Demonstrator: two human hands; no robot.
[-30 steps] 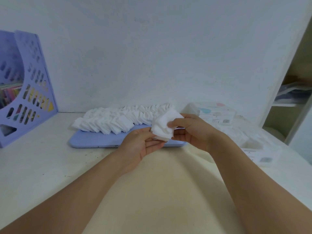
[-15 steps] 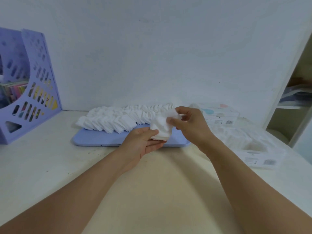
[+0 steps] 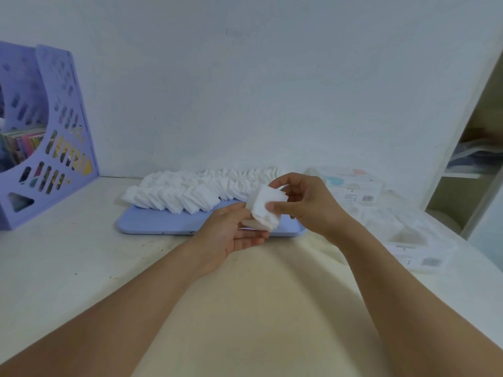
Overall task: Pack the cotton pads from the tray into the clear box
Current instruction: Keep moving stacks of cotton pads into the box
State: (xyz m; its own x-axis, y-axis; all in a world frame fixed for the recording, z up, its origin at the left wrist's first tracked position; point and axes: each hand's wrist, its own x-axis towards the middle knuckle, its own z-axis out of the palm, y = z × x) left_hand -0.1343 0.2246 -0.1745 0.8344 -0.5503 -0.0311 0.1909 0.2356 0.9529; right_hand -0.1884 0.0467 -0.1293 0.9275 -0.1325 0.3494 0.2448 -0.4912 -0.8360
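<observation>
Cotton pads, a small stack of white square ones point(image 3: 266, 210), sit between both my hands just above the near edge of the flat lilac plastic tray point(image 3: 168, 223). My left hand point(image 3: 231, 235) is palm-up under the stack, fingers loosely curled around its lower side. My right hand point(image 3: 304, 205) pinches it from the right, thumb on the front face, other fingers bent over the top and back. Both hands closed on the same stack. Rest of the white pads point(image 3: 196, 193) lie in overlapping rows across the tray's far half, near the wall. Clear plastic box point(image 3: 408, 240) is on the table to my right, well apart from the stack, white pads visible inside; contents too blurred to tell more. Its clear lid with printed label point(image 3: 351, 186) stands behind it by the wall. Lilac perforated file rack point(image 3: 46, 142) far left. Cream cloth point(image 3: 245, 308) covers the table in front of me.
</observation>
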